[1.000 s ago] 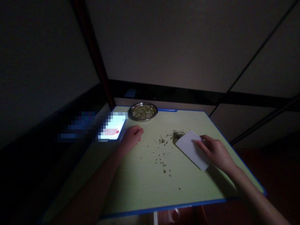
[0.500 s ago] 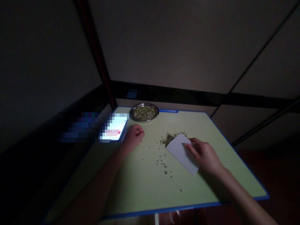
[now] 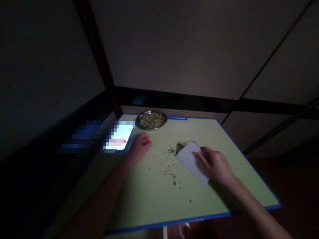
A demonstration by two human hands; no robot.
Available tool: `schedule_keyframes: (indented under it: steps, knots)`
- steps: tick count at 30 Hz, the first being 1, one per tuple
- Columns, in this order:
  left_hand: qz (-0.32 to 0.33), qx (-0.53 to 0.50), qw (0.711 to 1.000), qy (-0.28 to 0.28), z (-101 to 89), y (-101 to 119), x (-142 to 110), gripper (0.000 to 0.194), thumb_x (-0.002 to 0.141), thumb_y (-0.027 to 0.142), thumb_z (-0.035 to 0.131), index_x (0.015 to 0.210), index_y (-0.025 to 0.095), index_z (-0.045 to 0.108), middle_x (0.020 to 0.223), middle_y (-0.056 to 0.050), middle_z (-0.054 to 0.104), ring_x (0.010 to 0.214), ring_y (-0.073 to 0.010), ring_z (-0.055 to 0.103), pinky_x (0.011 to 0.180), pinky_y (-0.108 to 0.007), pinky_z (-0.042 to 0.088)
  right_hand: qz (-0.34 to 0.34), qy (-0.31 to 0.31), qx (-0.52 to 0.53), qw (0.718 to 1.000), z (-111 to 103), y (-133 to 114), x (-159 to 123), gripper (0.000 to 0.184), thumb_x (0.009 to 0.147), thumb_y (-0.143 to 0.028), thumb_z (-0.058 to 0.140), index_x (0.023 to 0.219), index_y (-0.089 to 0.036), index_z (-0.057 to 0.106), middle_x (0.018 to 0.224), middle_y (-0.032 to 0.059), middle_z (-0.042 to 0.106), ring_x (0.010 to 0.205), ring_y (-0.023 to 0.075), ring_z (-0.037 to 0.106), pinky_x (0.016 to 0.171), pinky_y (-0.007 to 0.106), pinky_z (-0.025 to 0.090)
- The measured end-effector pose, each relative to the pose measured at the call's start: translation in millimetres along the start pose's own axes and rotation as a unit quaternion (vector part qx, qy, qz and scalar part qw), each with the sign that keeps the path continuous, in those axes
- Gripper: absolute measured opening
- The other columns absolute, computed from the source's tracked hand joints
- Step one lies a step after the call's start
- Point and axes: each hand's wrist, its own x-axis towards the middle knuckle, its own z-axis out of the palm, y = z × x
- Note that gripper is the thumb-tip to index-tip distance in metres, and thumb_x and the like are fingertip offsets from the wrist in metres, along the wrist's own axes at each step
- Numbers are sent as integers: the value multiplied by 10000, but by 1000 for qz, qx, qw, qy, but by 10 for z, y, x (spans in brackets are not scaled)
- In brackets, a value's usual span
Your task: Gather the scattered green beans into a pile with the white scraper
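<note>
One table (image 3: pixel 149 196) bears one dish (image 3: pixel 152 127) at 11 o'clock, one lit screen (image 3: pixel 121 136) at 10, one card (image 3: pixel 191 162) at 3 and seeds (image 3: pixel 171 150) too numerous to count; two hands, left hand (image 3: pixel 141 145) at 10, right hand (image 3: pixel 219 166) at 3.

The scene is dim, with the walls sunk in near-black shadow at the left. The screen (image 3: pixel 119 136) glows harshly, blown out to white and partly covered by coarse pixel blocks. Soft light falls on the pale green worktop (image 3: pixel 159 196), fading towards its near left corner, and a shadow spreads beneath the right hand (image 3: pixel 216 164). Fine grain speckles the dark areas; small details look soft.
</note>
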Motion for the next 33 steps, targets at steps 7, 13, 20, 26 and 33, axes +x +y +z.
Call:
schedule_keyframes:
  steps: [7, 13, 20, 26, 33]
  knots:
    - [7, -4, 1000, 7, 6, -15, 9, 121, 665, 187, 521, 724, 223, 422, 501, 86, 465, 413, -94, 469, 403, -190, 332, 2, 1, -8, 1000, 22, 17, 2, 449, 936, -559, 395, 1026, -210, 662, 761, 94, 729, 658, 222, 673, 557, 284, 397]
    - [4, 0, 1000, 11, 9, -18, 15, 124, 662, 187, 525, 725, 222, 424, 503, 85, 476, 418, -94, 476, 408, -185, 323, 2, 5, -25, 1000, 19, 13, 4, 444, 937, -559, 391, 999, -212, 661, 737, 84, 721, 629, 214, 662, 542, 280, 380]
    - [-2, -8, 1000, 8, 6, 1, 5, 136, 657, 166, 520, 724, 221, 415, 506, 88, 465, 419, -90, 468, 411, -183, 322, 8, 6, -23, 1000, 32, 12, -1, 433, 941, -546, 393, 1042, -213, 651, 781, 90, 731, 679, 225, 678, 572, 284, 397]
    - [-8, -9, 1000, 5, 9, 19, -3, 141, 662, 153, 509, 723, 226, 405, 497, 89, 466, 400, -90, 444, 410, -193, 319, 17, -6, -34, 999, 23, 15, 29, 429, 943, -550, 389, 1026, -221, 652, 767, 75, 729, 665, 220, 673, 562, 280, 382]
    - [-4, -7, 1000, 8, 7, 18, -6, 138, 666, 146, 512, 718, 224, 410, 508, 85, 466, 408, -85, 446, 419, -192, 309, 32, 11, -70, 997, 81, -28, 205, 399, 947, -522, 404, 1052, -235, 661, 824, 82, 745, 718, 219, 682, 582, 272, 374]
